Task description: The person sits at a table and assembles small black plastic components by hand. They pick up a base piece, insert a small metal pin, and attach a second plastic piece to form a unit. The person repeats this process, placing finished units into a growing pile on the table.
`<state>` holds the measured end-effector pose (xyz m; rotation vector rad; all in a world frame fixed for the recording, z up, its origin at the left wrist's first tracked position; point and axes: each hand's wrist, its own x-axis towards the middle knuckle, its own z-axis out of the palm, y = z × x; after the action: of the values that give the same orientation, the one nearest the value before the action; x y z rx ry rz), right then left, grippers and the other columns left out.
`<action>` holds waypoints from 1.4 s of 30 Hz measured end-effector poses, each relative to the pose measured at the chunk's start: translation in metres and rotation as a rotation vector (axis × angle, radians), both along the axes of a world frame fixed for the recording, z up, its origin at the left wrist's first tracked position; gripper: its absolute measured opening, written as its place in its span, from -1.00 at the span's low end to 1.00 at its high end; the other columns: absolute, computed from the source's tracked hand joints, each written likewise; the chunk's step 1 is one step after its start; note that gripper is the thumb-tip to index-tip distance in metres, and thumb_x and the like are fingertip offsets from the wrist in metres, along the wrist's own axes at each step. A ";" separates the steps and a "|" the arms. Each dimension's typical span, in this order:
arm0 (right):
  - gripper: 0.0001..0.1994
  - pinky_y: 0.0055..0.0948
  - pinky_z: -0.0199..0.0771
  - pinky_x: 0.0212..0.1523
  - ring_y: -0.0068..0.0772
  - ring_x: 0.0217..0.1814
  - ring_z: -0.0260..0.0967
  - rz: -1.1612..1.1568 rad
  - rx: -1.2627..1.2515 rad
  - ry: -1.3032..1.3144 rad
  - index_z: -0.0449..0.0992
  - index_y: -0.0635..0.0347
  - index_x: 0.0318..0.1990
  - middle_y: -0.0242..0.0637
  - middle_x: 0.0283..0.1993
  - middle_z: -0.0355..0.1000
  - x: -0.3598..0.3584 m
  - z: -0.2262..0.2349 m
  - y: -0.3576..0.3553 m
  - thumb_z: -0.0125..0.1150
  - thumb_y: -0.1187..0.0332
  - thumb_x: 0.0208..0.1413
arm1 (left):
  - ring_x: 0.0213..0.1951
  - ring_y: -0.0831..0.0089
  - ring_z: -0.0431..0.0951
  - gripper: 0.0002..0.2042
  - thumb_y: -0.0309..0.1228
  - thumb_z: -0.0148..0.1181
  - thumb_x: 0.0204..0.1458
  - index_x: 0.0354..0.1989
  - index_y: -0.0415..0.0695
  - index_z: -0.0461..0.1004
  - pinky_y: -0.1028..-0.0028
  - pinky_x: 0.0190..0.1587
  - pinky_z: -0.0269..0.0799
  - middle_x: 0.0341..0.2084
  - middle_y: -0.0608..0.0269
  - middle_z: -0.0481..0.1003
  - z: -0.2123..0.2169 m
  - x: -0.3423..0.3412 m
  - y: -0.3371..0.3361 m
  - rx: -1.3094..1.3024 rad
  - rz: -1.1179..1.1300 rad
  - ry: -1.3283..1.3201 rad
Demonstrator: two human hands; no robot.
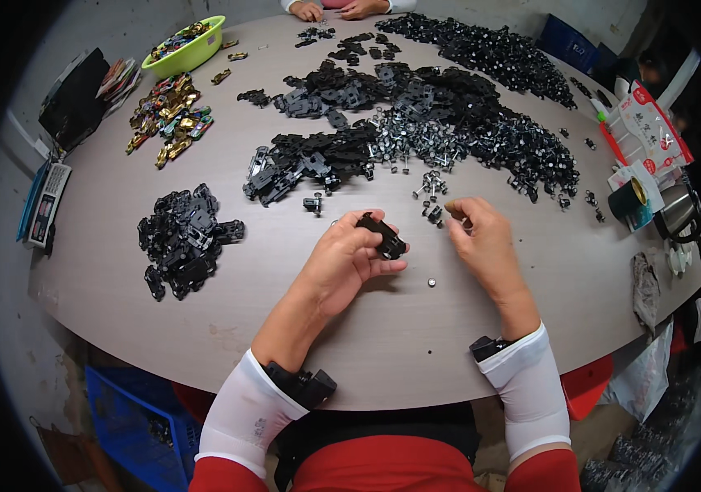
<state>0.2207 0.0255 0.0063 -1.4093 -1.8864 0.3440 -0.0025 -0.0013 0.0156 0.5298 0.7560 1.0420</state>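
Observation:
My left hand [349, 256] holds a small black plastic toy-car chassis [382, 235] above the round grey table [104, 246]. My right hand [482, 238] hovers just right of it, fingertips pinched near several small wheel-and-axle pieces [434, 213]; whether it grips one I cannot tell. A tiny round part [431, 283] lies on the table between my wrists. A heap of black chassis parts [182, 242] sits to my left.
Large piles of black parts [383, 107] and wheels [490, 53] cover the table's far half. Coloured toy car bodies [168, 115] and a green bowl [186, 47] stand far left. Another person's hands [334, 8] work at the far edge. A calculator [45, 205], packets and a kettle [677, 211] line the sides.

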 end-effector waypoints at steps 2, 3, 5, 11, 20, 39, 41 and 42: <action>-0.84 -0.32 0.44 -0.12 -0.18 -0.13 0.42 0.051 0.118 -0.148 0.57 0.24 -0.22 -0.18 -0.22 0.47 0.000 -0.004 0.006 0.24 0.53 -0.01 | -0.17 0.26 0.59 -0.77 -0.50 0.04 0.18 0.00 -0.22 0.33 0.30 -0.09 0.62 -0.25 0.17 0.50 -0.006 0.001 0.000 0.017 -0.049 -0.002; -0.82 -0.30 0.42 -0.08 -0.16 -0.09 0.39 0.076 0.176 -0.221 0.57 0.22 -0.20 -0.18 -0.20 0.46 0.000 -0.005 0.008 0.23 0.53 -0.01 | -0.17 0.30 0.59 -0.78 -0.51 0.05 0.17 -0.01 -0.21 0.34 0.31 -0.09 0.62 -0.25 0.19 0.50 -0.009 0.001 0.001 0.022 -0.061 0.003; -0.83 -0.27 0.40 -0.05 -0.15 -0.07 0.35 0.093 0.149 -0.255 0.56 0.21 -0.23 -0.20 -0.21 0.44 -0.002 -0.007 0.012 0.23 0.54 -0.02 | -0.16 0.37 0.59 -0.78 -0.54 0.06 0.16 -0.02 -0.21 0.35 0.33 -0.07 0.62 -0.23 0.21 0.51 -0.013 0.001 0.004 0.032 -0.084 0.012; -0.89 -0.21 0.26 -0.04 -0.23 -0.11 0.31 0.153 0.120 -0.333 0.54 0.17 -0.33 -0.30 -0.29 0.41 -0.002 0.002 0.007 0.30 0.47 -0.06 | -0.20 0.45 0.60 -0.75 -0.53 0.06 0.17 0.03 -0.21 0.37 0.38 -0.13 0.64 -0.23 0.25 0.52 -0.013 0.000 0.003 0.035 -0.074 -0.010; -0.88 -0.27 0.28 -0.16 -0.26 -0.33 0.38 0.116 0.078 0.056 0.52 0.17 -0.45 -0.33 -0.46 0.46 -0.026 0.022 -0.012 0.35 0.39 -0.13 | -0.20 0.58 0.56 -0.73 -0.52 0.02 0.22 0.09 -0.25 0.36 0.48 -0.11 0.62 -0.23 0.30 0.51 -0.009 0.013 -0.002 0.209 0.015 0.378; -0.91 -0.28 0.37 -0.34 -0.23 -0.41 0.37 0.159 -0.042 0.209 0.51 0.24 -0.45 -0.24 -0.49 0.46 -0.047 0.013 -0.023 0.30 0.45 -0.04 | -0.15 0.49 0.56 -0.79 -0.51 0.03 0.18 -0.05 -0.28 0.44 0.44 -0.05 0.54 -0.20 0.19 0.54 -0.007 0.013 -0.005 0.175 -0.074 0.132; -0.93 -0.30 0.38 -0.32 -0.26 -0.39 0.39 0.241 -0.040 0.173 0.54 0.25 -0.43 -0.24 -0.46 0.48 -0.045 0.018 -0.024 0.29 0.45 -0.02 | -0.18 0.48 0.57 -0.82 -0.41 0.08 0.21 -0.10 -0.25 0.45 0.42 -0.08 0.55 -0.22 0.21 0.54 -0.009 0.013 -0.004 0.158 -0.064 0.113; -0.93 -0.31 0.38 -0.29 -0.25 -0.39 0.39 0.220 -0.092 0.234 0.56 0.24 -0.42 -0.24 -0.45 0.49 -0.044 0.022 -0.024 0.29 0.45 -0.02 | -0.20 0.49 0.57 -0.81 -0.38 0.10 0.22 -0.11 -0.24 0.45 0.42 -0.10 0.55 -0.24 0.22 0.54 -0.011 0.014 -0.005 0.153 -0.038 0.134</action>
<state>0.1771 0.0019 0.0286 -1.1643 -1.8524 0.6804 0.0110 -0.0064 0.0042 0.7485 0.7850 1.0408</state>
